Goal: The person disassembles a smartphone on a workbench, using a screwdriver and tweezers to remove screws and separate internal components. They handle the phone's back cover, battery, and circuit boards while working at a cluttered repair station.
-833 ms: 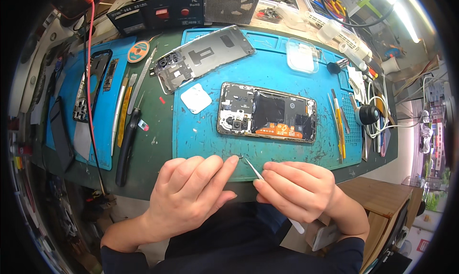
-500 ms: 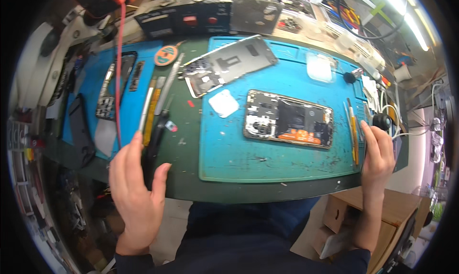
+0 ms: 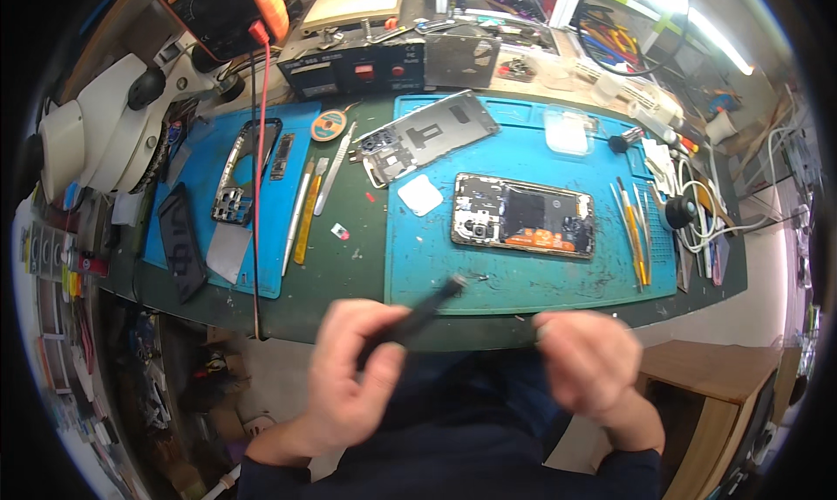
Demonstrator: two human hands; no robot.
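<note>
My left hand (image 3: 353,378) is closed around a black screwdriver (image 3: 414,319), its slim end slanting up and to the right over the mat's front edge. Blur hides the tip. My right hand (image 3: 593,360) hovers at the table's front edge, fingers curled together; whatever they may hold cannot be made out. Beyond both hands an opened phone (image 3: 523,214) lies on the blue mat (image 3: 523,282), with its battery and inner parts showing. A detached phone back panel (image 3: 432,138) leans at an angle behind it. A white pad (image 3: 420,195) sits to the phone's left.
Tweezers and yellow-handled tools (image 3: 635,234) lie right of the phone. On the left are a second blue mat (image 3: 261,278), a phone frame (image 3: 235,199), a dark phone cover (image 3: 180,247) and a solder spool (image 3: 329,125). A multimeter (image 3: 214,12) hangs at upper left, its leads crossing the mat.
My left hand has picked the black screwdriver up from the green table and brought it rightward. My right hand has left the tools at the right and come in toward the middle.
</note>
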